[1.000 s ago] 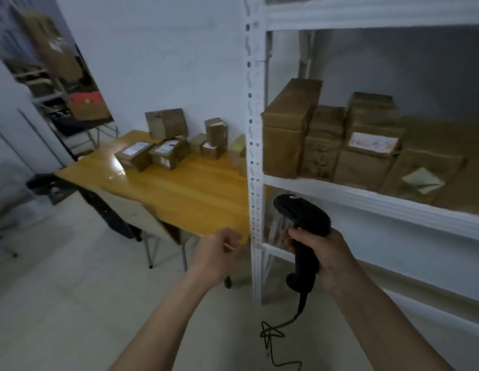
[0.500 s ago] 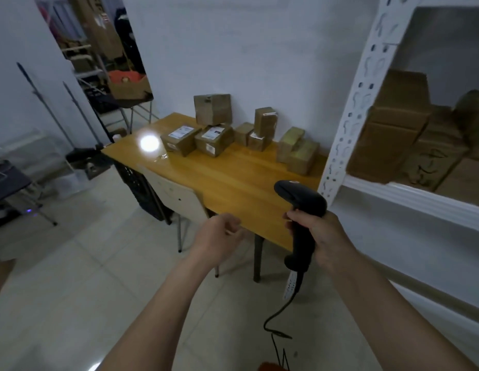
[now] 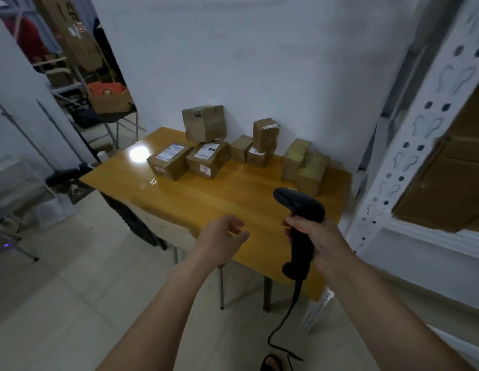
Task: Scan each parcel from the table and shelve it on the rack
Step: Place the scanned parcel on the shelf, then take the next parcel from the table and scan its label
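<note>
Right hand (image 3: 317,242): we grip the black scanner (image 3: 300,223) by its handle | left hand (image 3: 222,238): fingers loosely spread, holding nothing, over the near table (image 3: 206,199) edge | parcels (image 3: 208,159): clustered at table's far side | rack (image 3: 409,156): right.

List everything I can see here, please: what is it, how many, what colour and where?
Parcels: eight, brown cardboard, some with white labels, along the far side of the table; two of them sit on top of others.
Table: one, yellowish wood, against the wall beside the rack.
Rack: one, white metal, at right, with brown boxes on its shelf.
Chair: one, pale, tucked under the table.
Scanner: one, black, corded, over the table's near edge.
Doorway: one, far left, with cartons beyond.
Left hand: empty, fingers loosely open, over the table's near edge.
Right hand: grips the scanner's handle.
</note>
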Demonstrator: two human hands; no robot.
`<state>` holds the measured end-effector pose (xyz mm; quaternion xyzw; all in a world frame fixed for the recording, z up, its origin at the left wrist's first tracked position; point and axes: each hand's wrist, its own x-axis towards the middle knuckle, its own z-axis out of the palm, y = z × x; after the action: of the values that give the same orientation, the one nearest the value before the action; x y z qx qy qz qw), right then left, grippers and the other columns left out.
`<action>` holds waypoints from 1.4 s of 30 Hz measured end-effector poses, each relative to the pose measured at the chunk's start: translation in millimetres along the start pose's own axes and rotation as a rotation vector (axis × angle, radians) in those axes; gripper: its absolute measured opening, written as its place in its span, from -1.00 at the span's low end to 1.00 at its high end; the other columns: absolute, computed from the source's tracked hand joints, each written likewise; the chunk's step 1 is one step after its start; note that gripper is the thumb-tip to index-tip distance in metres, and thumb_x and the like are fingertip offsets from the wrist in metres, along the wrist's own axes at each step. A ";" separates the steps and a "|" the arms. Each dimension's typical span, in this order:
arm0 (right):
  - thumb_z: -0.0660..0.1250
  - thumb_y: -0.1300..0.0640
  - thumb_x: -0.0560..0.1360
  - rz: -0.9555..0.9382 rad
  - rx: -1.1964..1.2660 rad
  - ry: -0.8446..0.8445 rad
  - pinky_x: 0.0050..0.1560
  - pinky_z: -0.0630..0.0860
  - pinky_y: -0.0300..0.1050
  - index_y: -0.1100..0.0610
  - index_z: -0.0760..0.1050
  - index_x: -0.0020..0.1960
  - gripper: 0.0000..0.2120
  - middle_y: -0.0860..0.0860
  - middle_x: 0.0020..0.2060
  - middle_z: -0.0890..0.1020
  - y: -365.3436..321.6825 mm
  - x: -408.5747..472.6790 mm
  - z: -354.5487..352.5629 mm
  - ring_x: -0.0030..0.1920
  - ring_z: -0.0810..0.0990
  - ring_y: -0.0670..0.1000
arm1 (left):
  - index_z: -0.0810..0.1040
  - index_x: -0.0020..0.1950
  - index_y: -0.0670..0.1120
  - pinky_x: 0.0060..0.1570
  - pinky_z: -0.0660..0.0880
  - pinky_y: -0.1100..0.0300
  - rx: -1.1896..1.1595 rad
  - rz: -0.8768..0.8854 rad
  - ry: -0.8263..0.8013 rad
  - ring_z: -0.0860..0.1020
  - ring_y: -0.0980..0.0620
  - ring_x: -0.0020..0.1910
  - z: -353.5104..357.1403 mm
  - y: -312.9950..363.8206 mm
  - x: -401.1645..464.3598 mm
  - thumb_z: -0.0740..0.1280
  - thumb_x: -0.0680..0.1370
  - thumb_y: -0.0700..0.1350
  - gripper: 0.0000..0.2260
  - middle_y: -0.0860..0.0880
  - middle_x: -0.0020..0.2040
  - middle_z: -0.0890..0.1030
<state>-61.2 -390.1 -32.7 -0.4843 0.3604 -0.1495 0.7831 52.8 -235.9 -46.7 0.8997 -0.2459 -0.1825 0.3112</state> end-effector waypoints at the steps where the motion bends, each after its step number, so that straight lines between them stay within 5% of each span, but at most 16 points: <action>1: 0.41 0.36 0.44 0.005 0.008 0.016 -0.16 0.52 -0.03 0.25 0.57 -0.14 -0.94 0.14 -0.27 0.65 -4.6 13.5 2.3 -0.27 0.60 0.08 | 0.52 0.27 0.00 -0.01 0.55 0.12 0.010 0.006 -0.012 0.56 0.08 0.02 -2.1 4.6 18.9 0.34 0.57 0.06 -0.70 0.08 0.07 0.57; 8: 0.42 0.35 0.44 0.054 0.047 0.076 -0.14 0.54 0.00 0.27 0.57 -0.08 -0.93 0.15 -0.26 0.66 -37.8 102.5 25.8 -0.27 0.61 0.10 | 0.37 0.35 -0.03 -0.21 0.53 -0.05 -0.027 0.028 -0.009 0.57 -0.08 -0.20 -10.4 7.3 133.0 0.19 0.61 -0.25 -0.68 -0.08 -0.16 0.57; 11: 0.42 0.36 0.44 0.074 0.066 0.106 -0.19 0.57 -0.07 0.27 0.57 -0.07 -0.91 0.15 -0.25 0.66 -50.5 128.0 41.2 -0.28 0.62 0.08 | 0.37 0.35 -0.05 -0.41 0.35 0.14 -0.007 0.005 -0.015 0.43 0.03 -0.36 -9.1 -1.4 165.3 0.13 0.64 -0.25 -0.70 -0.04 -0.25 0.49; 14: 0.44 0.35 0.43 0.082 0.065 0.108 -0.14 0.57 -0.06 0.27 0.58 -0.07 -0.90 0.17 -0.21 0.67 -62.1 149.8 51.7 -0.24 0.63 0.09 | 0.39 0.33 -0.06 -0.45 0.27 0.27 0.001 0.004 -0.031 0.40 0.08 -0.31 -10.2 0.3 199.2 0.09 0.65 -0.26 -0.71 -0.04 -0.15 0.48; 19: 0.44 0.34 0.41 0.057 0.063 0.153 -0.06 0.58 -0.05 0.28 0.59 -0.02 -0.85 0.19 -0.17 0.70 -81.4 191.7 60.4 -0.21 0.65 0.09 | 0.41 0.33 -0.06 -0.25 0.38 0.25 0.042 0.050 -0.035 0.43 0.03 -0.11 -13.8 19.8 274.4 0.18 0.57 -0.37 -0.62 -0.09 0.09 0.49; 25: 0.44 0.33 0.41 0.088 0.089 0.208 -0.13 0.58 -0.11 0.26 0.59 -0.04 -0.87 0.16 -0.21 0.70 -103.7 249.6 76.1 -0.27 0.64 0.05 | 0.35 0.41 -0.04 0.09 0.42 0.20 0.090 0.169 -0.143 0.42 -0.06 0.18 -11.8 38.3 373.9 0.36 0.53 -0.22 -0.54 -0.09 0.32 0.32; 34: 0.40 0.35 0.44 0.145 0.076 0.326 0.17 0.49 0.07 0.18 0.56 -0.23 -0.88 0.23 -0.13 0.64 -124.2 324.1 100.8 -0.11 0.59 0.14 | 0.21 0.49 -0.08 0.32 0.38 0.00 0.149 0.122 -0.168 0.26 -0.15 0.37 -13.9 41.5 505.9 0.50 0.44 -0.10 -0.29 -0.15 0.40 0.24; 42: 0.38 0.38 0.43 0.177 0.097 0.338 -0.07 0.44 -0.04 0.24 0.55 -0.11 -0.91 0.18 -0.24 0.54 -123.3 355.9 97.5 -0.25 0.50 0.08 | 0.05 0.55 -0.09 0.38 0.28 -0.07 0.199 0.165 -0.117 0.08 -0.18 0.48 9.2 62.5 577.0 0.55 0.37 -0.05 -0.08 -0.16 0.52 0.09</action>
<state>269.7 -594.2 -48.8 -0.3806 0.5202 -0.1764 0.7440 496.6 -603.9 -114.2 0.8906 -0.3535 -0.1835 0.2195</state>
